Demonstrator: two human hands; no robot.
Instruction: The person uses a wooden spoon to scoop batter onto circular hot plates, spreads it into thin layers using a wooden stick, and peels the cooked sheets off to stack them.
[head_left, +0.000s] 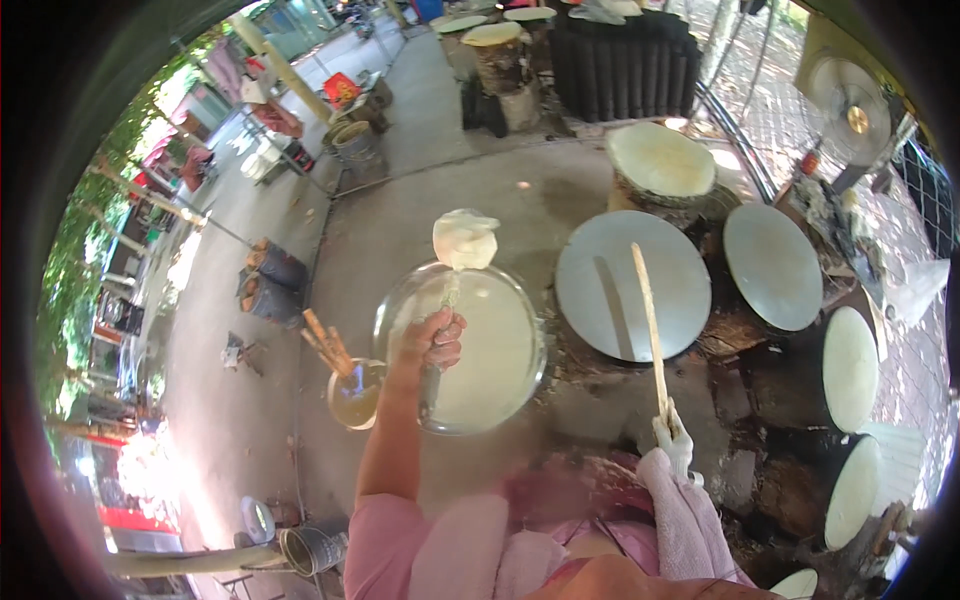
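Observation:
My bare left hand (436, 341) is closed around the handle of a batter-coated ladle (465, 238). The ladle's bowl, pale with batter, is over the far rim of a wide metal basin (537, 330). Creamy white batter (491, 367) fills much of this basin. In a white glove, my right hand (675, 441) grips a long, thin wooden stick (649, 315). Its upper end points over a round grey griddle (679, 285), across which a dark narrow shadow falls. Whether the stick touches the plate, I cannot tell.
Left of the basin, a bowl (346, 412) holds liquid and several wooden sticks (328, 343). Another grey griddle (772, 266) and pale-covered round plates (660, 159) surround the right side. Dark buckets (274, 292) stand on the concrete floor. A fan (851, 112) is at upper right.

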